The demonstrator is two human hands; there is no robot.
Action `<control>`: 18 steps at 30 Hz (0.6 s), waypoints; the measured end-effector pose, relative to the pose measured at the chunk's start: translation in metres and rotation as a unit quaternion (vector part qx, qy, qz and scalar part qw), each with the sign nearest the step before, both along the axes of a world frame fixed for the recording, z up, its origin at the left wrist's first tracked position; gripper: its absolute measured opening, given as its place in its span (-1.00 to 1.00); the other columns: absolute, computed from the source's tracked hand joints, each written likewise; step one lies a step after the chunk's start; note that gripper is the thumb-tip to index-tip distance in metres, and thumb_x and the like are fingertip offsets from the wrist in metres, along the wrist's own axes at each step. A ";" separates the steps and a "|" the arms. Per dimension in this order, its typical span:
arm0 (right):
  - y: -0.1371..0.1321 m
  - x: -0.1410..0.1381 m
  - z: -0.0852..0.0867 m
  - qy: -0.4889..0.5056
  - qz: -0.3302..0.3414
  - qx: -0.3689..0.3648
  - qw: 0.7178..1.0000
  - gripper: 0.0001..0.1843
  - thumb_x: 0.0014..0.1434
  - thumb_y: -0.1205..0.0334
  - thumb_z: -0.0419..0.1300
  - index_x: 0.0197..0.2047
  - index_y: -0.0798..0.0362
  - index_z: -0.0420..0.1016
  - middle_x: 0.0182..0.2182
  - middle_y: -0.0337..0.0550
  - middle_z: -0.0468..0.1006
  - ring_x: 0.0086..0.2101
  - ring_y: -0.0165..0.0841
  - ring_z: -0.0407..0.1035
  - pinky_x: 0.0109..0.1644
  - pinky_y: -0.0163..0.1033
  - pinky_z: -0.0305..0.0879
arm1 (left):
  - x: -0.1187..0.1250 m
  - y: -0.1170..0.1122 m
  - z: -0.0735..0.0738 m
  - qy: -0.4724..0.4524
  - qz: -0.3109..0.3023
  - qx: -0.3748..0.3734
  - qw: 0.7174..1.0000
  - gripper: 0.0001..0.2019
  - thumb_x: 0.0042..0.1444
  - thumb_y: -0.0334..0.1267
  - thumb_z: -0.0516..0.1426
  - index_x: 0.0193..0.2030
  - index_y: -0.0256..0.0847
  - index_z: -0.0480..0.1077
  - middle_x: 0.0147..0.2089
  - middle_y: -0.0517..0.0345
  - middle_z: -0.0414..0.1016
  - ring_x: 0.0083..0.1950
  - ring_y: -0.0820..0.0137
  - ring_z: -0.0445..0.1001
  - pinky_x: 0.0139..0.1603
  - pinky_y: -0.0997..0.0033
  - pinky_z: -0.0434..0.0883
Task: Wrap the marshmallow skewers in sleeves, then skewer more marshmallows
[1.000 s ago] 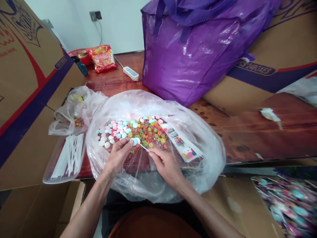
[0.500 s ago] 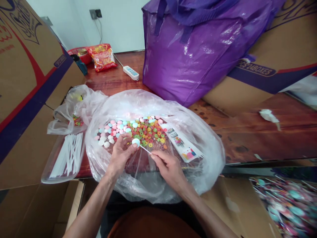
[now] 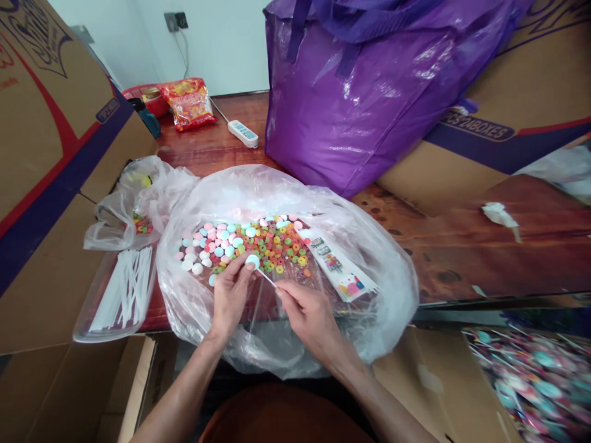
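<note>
My left hand (image 3: 232, 294) pinches a round pale blue candy (image 3: 252, 262) between thumb and fingers. A thin white stick (image 3: 267, 277) runs from the candy's lower right side to my right hand (image 3: 307, 311), whose fingers are closed on its other end. Both hands are over a clear plastic bag (image 3: 286, 347) spread open on the table. Beyond them in the bag lie pink, blue and white round candies (image 3: 211, 235) and colourful ring-shaped candies (image 3: 277, 243). On the right of the bag are printed wrappers (image 3: 339, 267).
A clear tray of white sticks (image 3: 122, 289) stands at left beside a small plastic bag (image 3: 143, 178). Cardboard boxes (image 3: 41, 154) flank the table, with a purple bag (image 3: 364, 98) behind. Lower right, a box holds many wrapped lollipops (image 3: 535, 381). A red snack packet (image 3: 188, 104) lies at the back.
My left hand has turned more upright around the blue candy. A blue candy near its wrist side now shows. Candy and stick have shifted slightly left and up; the view has moved a little.
</note>
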State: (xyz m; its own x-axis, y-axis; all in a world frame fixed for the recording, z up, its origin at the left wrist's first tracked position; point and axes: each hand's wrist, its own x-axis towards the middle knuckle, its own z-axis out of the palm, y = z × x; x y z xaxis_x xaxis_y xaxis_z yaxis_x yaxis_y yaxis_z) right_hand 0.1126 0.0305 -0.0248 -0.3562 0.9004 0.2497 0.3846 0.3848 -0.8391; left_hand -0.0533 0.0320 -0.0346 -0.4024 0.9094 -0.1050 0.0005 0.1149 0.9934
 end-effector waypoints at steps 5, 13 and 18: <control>-0.003 -0.003 0.000 0.000 -0.007 0.015 1.000 -0.72 0.37 0.31 0.01 -0.20 0.04 0.56 -0.40 -0.16 0.61 -0.41 -0.35 0.47 -0.25 -0.33 0.35 | 0.003 -0.003 -0.001 0.054 0.015 0.022 0.998 -0.73 0.15 -0.12 0.24 -0.05 -0.14 0.60 -0.03 0.10 0.64 -0.01 0.25 0.55 0.09 0.30 0.42; -0.010 -0.007 0.006 -0.009 -0.009 0.004 1.000 -0.69 0.38 0.31 -0.02 -0.29 0.06 0.51 -0.49 -0.21 0.49 -0.48 -0.40 0.36 -0.33 -0.35 0.24 | 0.005 -0.008 -0.007 0.046 0.030 0.026 0.998 -0.72 0.16 -0.09 0.24 -0.07 -0.18 0.59 -0.08 0.10 0.63 -0.08 0.28 0.57 0.02 0.33 0.45; -0.009 -0.008 0.009 -0.008 -0.011 -0.039 0.999 -0.69 0.37 0.29 -0.01 -0.34 0.05 0.50 -0.57 -0.28 0.39 -0.54 -0.43 0.25 -0.41 -0.36 0.16 | 0.009 -0.013 -0.011 -0.046 0.041 -0.009 0.998 -0.62 0.14 -0.03 0.26 0.02 -0.20 0.56 -0.09 0.07 0.64 -0.19 0.28 0.60 -0.05 0.29 0.50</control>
